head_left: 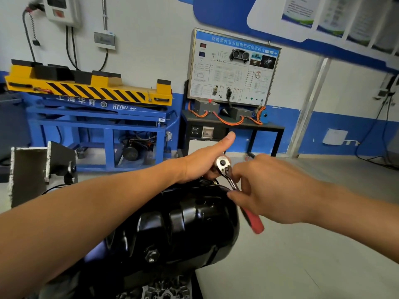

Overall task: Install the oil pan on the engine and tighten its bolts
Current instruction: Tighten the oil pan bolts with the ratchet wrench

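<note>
Noted oil pan [183, 223] seated on engine [164, 292], directly beneath both hands. Found ratchet [224, 167] head at pan's far rim, cupped by left hand [200, 167], fingers curled, thumb outstretched. Recorded right hand [265, 188] pinching the shank, red grip trailing beneath its palm. Judged handle axis to run from left hand back towards right, and right hand better placed for the swing.

Your left hand [200, 167] hides whatever sits under the ratchet [223, 165] head. Your right hand [269, 188] covers its shaft, its red grip is blurred, and the engine [164, 292] is cut off below.
</note>
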`<state>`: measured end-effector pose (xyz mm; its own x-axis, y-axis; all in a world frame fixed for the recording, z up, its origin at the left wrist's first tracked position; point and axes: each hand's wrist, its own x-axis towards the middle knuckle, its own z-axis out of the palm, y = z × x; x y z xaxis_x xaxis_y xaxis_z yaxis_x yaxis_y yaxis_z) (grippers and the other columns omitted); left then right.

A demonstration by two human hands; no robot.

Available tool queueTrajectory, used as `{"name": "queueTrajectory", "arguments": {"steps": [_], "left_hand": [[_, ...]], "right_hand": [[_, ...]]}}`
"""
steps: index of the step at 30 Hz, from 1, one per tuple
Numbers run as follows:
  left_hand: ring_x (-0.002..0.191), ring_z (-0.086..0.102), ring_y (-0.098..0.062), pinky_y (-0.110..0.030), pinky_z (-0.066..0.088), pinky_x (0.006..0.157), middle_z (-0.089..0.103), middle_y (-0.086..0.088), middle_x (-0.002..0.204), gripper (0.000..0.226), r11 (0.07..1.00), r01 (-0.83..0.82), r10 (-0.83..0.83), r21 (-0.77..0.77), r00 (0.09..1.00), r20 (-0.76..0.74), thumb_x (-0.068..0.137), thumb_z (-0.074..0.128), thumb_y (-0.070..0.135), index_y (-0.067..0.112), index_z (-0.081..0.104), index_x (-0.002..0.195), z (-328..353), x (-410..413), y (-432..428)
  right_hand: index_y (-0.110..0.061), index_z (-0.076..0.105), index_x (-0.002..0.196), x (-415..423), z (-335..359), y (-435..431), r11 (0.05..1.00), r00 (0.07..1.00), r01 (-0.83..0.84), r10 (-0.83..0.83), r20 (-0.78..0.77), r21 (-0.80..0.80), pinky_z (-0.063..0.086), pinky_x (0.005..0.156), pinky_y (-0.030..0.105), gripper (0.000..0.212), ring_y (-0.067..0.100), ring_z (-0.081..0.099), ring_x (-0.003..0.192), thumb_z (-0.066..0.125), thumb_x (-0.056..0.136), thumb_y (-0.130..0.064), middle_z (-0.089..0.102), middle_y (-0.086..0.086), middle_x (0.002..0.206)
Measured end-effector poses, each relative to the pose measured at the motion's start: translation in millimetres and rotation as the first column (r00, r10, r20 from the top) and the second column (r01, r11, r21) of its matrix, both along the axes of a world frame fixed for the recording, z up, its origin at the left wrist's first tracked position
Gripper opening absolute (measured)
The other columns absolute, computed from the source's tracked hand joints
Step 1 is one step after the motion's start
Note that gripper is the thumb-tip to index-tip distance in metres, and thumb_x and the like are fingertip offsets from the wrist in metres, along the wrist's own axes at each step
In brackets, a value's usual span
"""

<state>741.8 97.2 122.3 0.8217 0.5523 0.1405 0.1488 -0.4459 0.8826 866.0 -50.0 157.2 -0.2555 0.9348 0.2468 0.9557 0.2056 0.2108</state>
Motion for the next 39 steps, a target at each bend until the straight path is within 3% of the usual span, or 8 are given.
{"name": "queueTrajectory", "arguments": {"steps": [7,12,15,21,24,30,34,39], "left_hand": [[0.050,0.024,-0.018,-0.026,0.030,0.055,0.032,-0.002,0.051,0.073,0.999,0.024,-0.024,0.025,1.000,0.012,0.093,0.014,0.073,0.020,0.039,0.049,-5.4,4.8,5.7],[0.047,0.026,-0.017,-0.023,0.029,0.049,0.031,-0.004,0.050,0.055,0.999,-0.047,0.047,0.006,0.996,0.082,0.093,0.037,0.052,0.020,0.039,0.049,-6.4,5.5,8.0],[0.045,0.026,-0.013,-0.024,0.027,0.048,0.033,0.000,0.048,0.041,0.997,-0.069,0.072,-0.027,0.990,0.123,0.089,0.043,0.015,0.020,0.037,0.049,-6.1,4.9,3.7],[0.054,0.041,-0.011,-0.016,0.033,0.053,0.045,-0.005,0.058,0.012,0.979,-0.069,0.076,0.191,0.997,-0.026,0.077,0.047,0.004,0.006,0.045,0.065,-4.4,-1.1,-3.1],[0.047,0.047,0.006,-0.007,0.037,0.049,0.044,0.002,0.060,0.041,0.977,-0.092,0.093,0.193,0.996,0.003,0.085,0.042,-0.020,0.014,0.044,0.062,-6.5,-2.3,-2.6],[0.049,0.030,-0.015,-0.024,0.032,0.052,0.037,-0.004,0.052,0.030,0.979,-0.039,0.045,0.199,0.999,-0.029,0.084,0.042,0.012,0.013,0.041,0.054,-3.9,5.6,0.6],[0.048,0.022,-0.012,-0.025,0.021,0.051,0.032,0.006,0.048,0.063,1.000,0.015,-0.016,0.026,0.998,0.061,0.103,0.032,0.012,0.025,0.051,0.045,-5.5,7.5,4.7],[0.042,0.023,-0.005,-0.019,0.025,0.050,0.030,0.012,0.042,0.069,0.992,-0.041,0.039,0.116,0.999,0.023,0.104,0.035,0.006,0.022,0.046,0.039,-5.3,8.4,2.1]], "right_hand": [[-0.031,0.067,0.102,6.2,19.8,23.8,0.937,0.952,0.038,-0.139,0.271,0.348,0.015,0.045,0.027,0.019,0.019,0.036,0.070,0.056,0.092,-0.019,0.025,-0.007,0.073],[-0.022,0.068,0.098,-3.4,10.1,33.5,0.940,0.981,0.140,-0.090,-0.170,0.312,0.049,0.061,0.037,0.021,0.026,0.059,0.079,0.056,0.084,-0.012,0.058,-0.002,0.082],[-0.016,0.071,0.105,-8.7,4.4,30.1,0.916,0.832,0.145,0.093,-0.548,0.375,0.056,0.074,0.035,0.028,0.015,0.064,0.083,0.061,0.079,-0.011,0.068,-0.004,0.083],[-0.020,0.066,0.124,-33.8,-13.4,30.7,0.946,0.603,-0.026,0.273,-0.750,0.323,0.050,0.099,0.024,0.041,0.000,0.061,0.111,0.062,0.083,-0.014,0.068,-0.010,0.120],[-0.019,0.070,0.118,-33.0,-17.2,31.0,0.926,0.689,-0.139,0.345,-0.637,0.350,0.048,0.096,0.016,0.039,0.000,0.062,0.107,0.058,0.081,-0.012,0.070,-0.008,0.117],[-0.019,0.072,0.108,1.2,-22.1,25.8,0.907,0.806,-0.020,0.263,-0.530,0.420,0.048,0.090,0.045,0.030,0.013,0.059,0.103,0.053,0.085,-0.015,0.070,-0.011,0.107],[-0.025,0.065,0.120,10.8,-46.6,0.0,0.913,0.859,0.126,0.095,-0.504,0.387,0.050,0.082,0.034,0.032,0.000,0.049,0.084,0.056,0.090,-0.031,0.068,-0.012,0.105],[-0.035,0.053,0.090,-11.8,-76.2,-30.3,0.955,0.884,0.169,-0.038,-0.465,0.243,0.048,0.050,0.028,0.032,0.009,0.055,0.059,0.040,0.082,-0.063,0.063,-0.014,0.075]]}}
